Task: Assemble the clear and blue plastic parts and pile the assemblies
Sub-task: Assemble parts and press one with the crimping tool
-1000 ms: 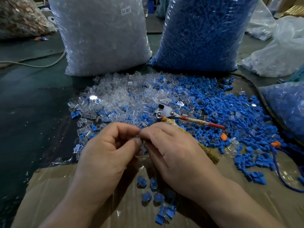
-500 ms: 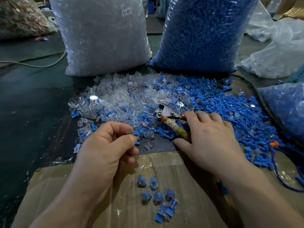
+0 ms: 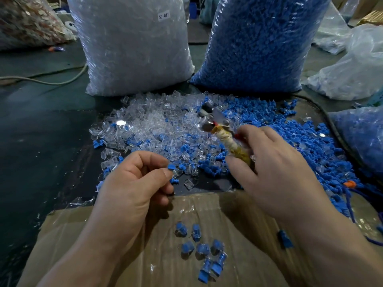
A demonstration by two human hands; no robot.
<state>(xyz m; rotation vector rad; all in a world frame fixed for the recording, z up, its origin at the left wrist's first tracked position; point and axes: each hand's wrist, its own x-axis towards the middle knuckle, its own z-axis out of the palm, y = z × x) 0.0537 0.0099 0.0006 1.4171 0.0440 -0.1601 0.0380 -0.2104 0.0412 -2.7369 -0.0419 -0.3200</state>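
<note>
Pinching a part [image 3: 171, 167] blue-end-up, the left hand [image 3: 132, 183] sits beside the right hand [image 3: 275, 172] gripping pliers [image 3: 226, 137] angled away-left.

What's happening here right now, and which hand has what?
A person is mid-assembly. The left hand pinches a blue-capped piece between thumb and forefinger. The right hand grips the pliers by their wrapped handle, above the loose parts. A handful of finished assemblies lie clustered on the cardboard in front. A clear bag and a blue bag stand behind.
</note>
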